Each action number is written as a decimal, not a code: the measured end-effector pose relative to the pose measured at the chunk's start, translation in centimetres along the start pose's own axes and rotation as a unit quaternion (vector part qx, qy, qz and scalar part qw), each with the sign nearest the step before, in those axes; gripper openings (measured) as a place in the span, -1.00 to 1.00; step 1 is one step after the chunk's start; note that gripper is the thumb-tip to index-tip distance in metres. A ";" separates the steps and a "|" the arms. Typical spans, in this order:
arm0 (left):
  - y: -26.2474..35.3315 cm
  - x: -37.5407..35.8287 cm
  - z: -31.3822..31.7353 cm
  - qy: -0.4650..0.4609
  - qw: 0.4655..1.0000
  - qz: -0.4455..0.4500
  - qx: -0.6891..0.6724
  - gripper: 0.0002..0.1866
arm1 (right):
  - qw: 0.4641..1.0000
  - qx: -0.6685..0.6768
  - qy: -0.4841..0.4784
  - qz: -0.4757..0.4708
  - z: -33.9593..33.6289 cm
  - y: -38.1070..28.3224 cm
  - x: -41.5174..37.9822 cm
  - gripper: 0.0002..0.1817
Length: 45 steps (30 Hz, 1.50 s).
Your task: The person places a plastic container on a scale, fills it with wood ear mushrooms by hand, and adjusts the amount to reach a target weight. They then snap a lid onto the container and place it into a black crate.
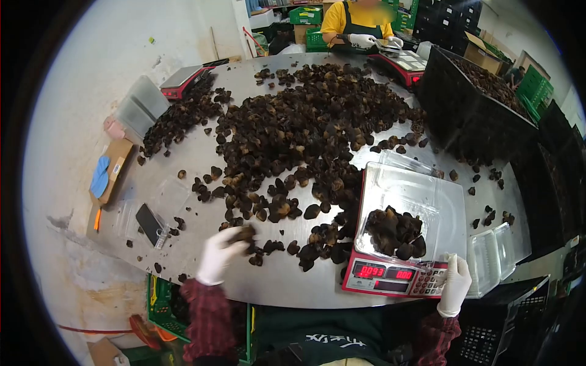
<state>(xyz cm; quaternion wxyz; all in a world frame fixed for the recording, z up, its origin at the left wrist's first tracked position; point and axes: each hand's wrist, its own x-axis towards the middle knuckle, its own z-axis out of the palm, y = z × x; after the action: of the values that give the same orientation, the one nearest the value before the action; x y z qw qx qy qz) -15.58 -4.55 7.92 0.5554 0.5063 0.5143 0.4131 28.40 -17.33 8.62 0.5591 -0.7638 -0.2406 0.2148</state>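
Note:
My left hand [221, 254], in a white glove, grips a dark mushroom [245, 233] at the near edge of the big pile of dark mushrooms [305, 131] spread over the metal table [183, 165]. My right hand [455, 284], also gloved, rests against the near right corner of a red scale [390, 280]. On the scale sits a clear plastic box [421, 201] holding several mushrooms [395, 232]. The display shows red digits.
Empty clear boxes [493, 258] lie right of the scale. A black crate of mushrooms [482, 110] stands at the far right. A phone [149, 223] lies at the left. Across the table another person's gloved hand [362, 41] works at a second scale [403, 63]; a third scale [183, 80] stands far left.

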 end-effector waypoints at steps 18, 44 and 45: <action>-11.2 0.7 4.6 0.064 0.847 0.242 0.469 -0.53 | 0.999 -0.008 0.025 -0.022 0.1 -0.1 0.4 -0.70; 6.5 8.5 22.2 -0.113 0.811 0.511 0.263 -0.83 | 0.991 -0.061 -0.121 -0.005 3.7 -1.7 0.3 -0.76; 5.9 8.7 23.9 -0.237 0.780 0.496 0.300 -0.68 | 0.992 -0.040 -0.120 -0.009 3.9 -2.1 0.1 -0.76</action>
<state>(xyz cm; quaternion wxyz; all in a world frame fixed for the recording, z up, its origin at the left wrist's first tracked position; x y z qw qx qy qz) 9.54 1.56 11.39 0.1982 0.9143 0.1423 0.3233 25.84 -13.78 9.46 0.4970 -0.7521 -0.3210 0.2904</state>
